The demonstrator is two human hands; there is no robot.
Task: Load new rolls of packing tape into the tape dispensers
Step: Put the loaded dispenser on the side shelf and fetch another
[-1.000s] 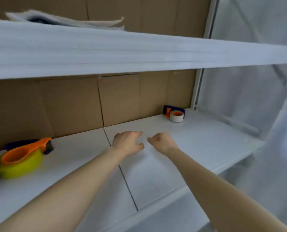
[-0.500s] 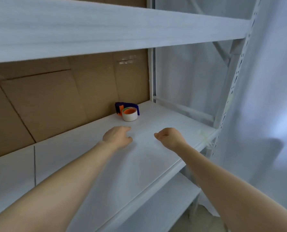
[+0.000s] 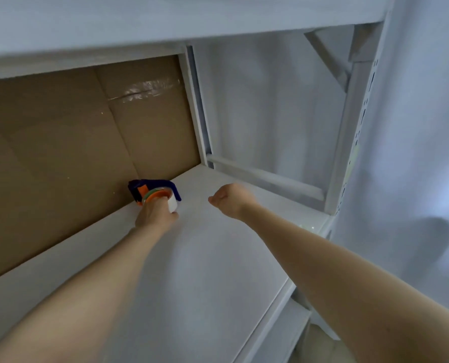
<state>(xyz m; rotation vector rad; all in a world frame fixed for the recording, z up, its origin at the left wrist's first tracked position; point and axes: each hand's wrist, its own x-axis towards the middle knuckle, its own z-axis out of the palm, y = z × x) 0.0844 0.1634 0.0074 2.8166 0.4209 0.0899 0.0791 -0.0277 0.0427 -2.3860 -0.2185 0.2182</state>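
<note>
Cardboard [image 3: 61, 158] lines the back of the shelf [image 3: 218, 284], filling the view from nine o'clock up toward eleven. Just in front of it, near ten o'clock from the middle of the frame, sits the tape dispenser [image 3: 154, 188], dark blue and orange with a whitish roll, its body seeming to run roughly along the cardboard wall. The left hand [image 3: 156, 214] is right on it from the near side, at its six o'clock; the fingers reach over the roll and are hidden behind the knuckles, so I cannot tell whether they have closed on it or only touch it. Further right, at about one o'clock from the left hand and well apart from the dispenser, the right hand [image 3: 231, 201] hangs above the shelf, loosely curled with nothing in it. The left hand is plainly the nearer one, so the lift likely falls to it, drawing the dispenser back toward six o'clock, away from the wall
</note>
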